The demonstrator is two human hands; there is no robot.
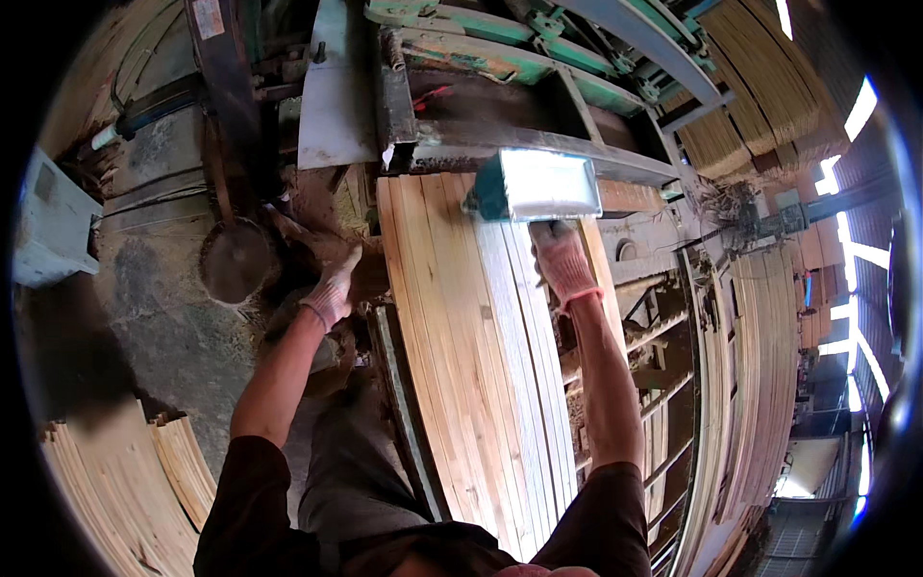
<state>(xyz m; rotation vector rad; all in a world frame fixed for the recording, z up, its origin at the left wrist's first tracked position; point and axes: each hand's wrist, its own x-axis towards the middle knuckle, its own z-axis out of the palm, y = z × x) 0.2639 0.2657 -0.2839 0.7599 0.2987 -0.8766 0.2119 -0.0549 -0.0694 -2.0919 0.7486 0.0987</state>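
Note:
A wide panel of pale wooden strips (481, 327) lies lengthwise in front of me, its far end under a green metal guard (534, 185) of a woodworking machine (500, 87). My right hand (562, 262), in a pink-and-white work glove, rests flat on the strips near the panel's right edge, just below the guard. My left hand (332, 288), gloved the same way, hangs in the air left of the panel with fingers spread, holding nothing.
A metal rail (404, 404) runs along the panel's left edge. Stacks of wooden strips (135, 490) lie at lower left on the concrete floor, more long boards (760, 385) at right. A round stump-like object (236, 260) and a grey box (53, 226) sit at left.

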